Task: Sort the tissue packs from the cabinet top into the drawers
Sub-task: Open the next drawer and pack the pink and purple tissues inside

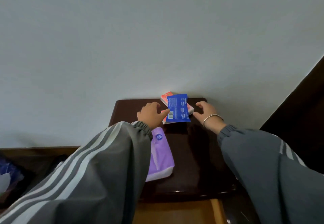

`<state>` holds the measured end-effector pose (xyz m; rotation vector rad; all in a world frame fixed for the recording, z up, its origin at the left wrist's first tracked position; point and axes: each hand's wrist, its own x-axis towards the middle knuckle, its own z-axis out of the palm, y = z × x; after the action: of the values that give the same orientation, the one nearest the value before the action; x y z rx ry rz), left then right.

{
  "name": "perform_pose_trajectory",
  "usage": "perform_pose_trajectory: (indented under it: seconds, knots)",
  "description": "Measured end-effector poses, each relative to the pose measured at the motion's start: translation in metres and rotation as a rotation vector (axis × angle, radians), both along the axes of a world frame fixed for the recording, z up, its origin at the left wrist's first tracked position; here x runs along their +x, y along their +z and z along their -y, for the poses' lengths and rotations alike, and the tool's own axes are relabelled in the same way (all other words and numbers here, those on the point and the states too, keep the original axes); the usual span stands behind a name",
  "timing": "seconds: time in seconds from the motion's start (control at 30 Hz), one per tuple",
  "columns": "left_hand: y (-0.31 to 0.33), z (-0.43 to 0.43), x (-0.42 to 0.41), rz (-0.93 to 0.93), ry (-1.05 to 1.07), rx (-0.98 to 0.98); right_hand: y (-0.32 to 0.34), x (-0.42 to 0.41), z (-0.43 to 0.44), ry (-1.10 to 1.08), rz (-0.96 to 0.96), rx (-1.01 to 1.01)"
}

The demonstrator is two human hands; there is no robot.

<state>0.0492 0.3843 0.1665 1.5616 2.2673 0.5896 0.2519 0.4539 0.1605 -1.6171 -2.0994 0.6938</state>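
Left grip (151,115) touches the blue pack (178,109) at its left edge with the thumb; I cannot tell whether it pinches. Right grip (206,112) hovers spread just right of it, holding nothing. That pack lies on red packs (167,96) at the far end of the glossy dark desk (196,153). It is probably light, soft and slick-filmed, so pinch opposite edges. The purple pack (163,153) lies near left.

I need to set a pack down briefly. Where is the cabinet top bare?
The widest bare patch of the dark wooden cabinet top lies in front of the blue plastic tissue pack, between the purple tissue pack and the right edge. The back is crowded: red packs under the blue one, with the left hand and right hand flanking them.
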Motion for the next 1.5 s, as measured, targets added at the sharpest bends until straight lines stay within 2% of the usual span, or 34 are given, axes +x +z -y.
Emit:
perform_pose_trajectory:
  seconds: [0.1,0.17,0.23,0.27,0.37,0.4,0.6,0.73,0.83,0.93,1.03,1.07,1.17,1.23,1.33,1.5]
  knots:
    - [-0.015,-0.042,0.009,0.16,0.067,-0.152,-0.019,-0.011,-0.03,0.003,0.036,-0.052]
    - [-0.025,-0.059,0.014,0.166,0.056,-0.237,-0.029,-0.016,-0.044,-0.003,0.07,-0.091]
    - [-0.034,-0.07,0.016,0.2,0.072,-0.23,-0.036,-0.019,-0.055,-0.018,0.07,-0.116]
    - [-0.038,-0.074,0.016,0.289,0.096,-0.192,-0.039,-0.02,-0.059,-0.021,0.059,-0.131]
    - [-0.043,-0.079,0.015,0.873,0.23,-0.053,-0.044,-0.022,-0.068,-0.021,0.034,-0.168]
    - [-0.04,-0.078,0.014,0.999,0.255,0.007,-0.045,-0.021,-0.07,-0.034,0.027,-0.167]
    - [0.003,-0.068,-0.026,1.151,0.343,0.358,-0.034,-0.024,-0.075,-0.112,-0.067,-0.139]
    - [0.009,-0.044,-0.071,1.166,0.431,0.391,-0.017,-0.046,-0.07,-0.025,0.014,-0.189]
    - [-0.003,-0.02,-0.095,1.205,0.51,0.329,-0.007,-0.065,-0.065,-0.092,0.216,-0.263]
    - [-0.023,0.0,-0.114,1.229,0.574,0.27,-0.007,-0.07,-0.062,-0.22,0.189,-0.384]
    - [-0.043,0.017,-0.123,1.151,0.587,0.254,-0.007,-0.06,-0.066,-0.166,0.296,-0.381]
    - [-0.05,0.021,-0.124,1.084,0.579,0.245,-0.005,-0.054,-0.068,-0.137,0.247,-0.399]
    - [-0.07,0.029,-0.127,0.906,0.529,0.235,0.006,-0.039,-0.065,0.08,-0.092,-0.532]
    - [-0.076,0.027,-0.129,0.793,0.501,0.236,0.012,-0.044,-0.058,0.243,-0.088,-0.522]
    - [-0.081,0.025,-0.128,0.682,0.487,0.265,0.011,-0.07,-0.05,0.439,0.111,-0.386]
    - [-0.086,0.026,-0.126,0.643,0.454,0.297,0.009,-0.099,-0.048,0.555,0.493,-0.311]
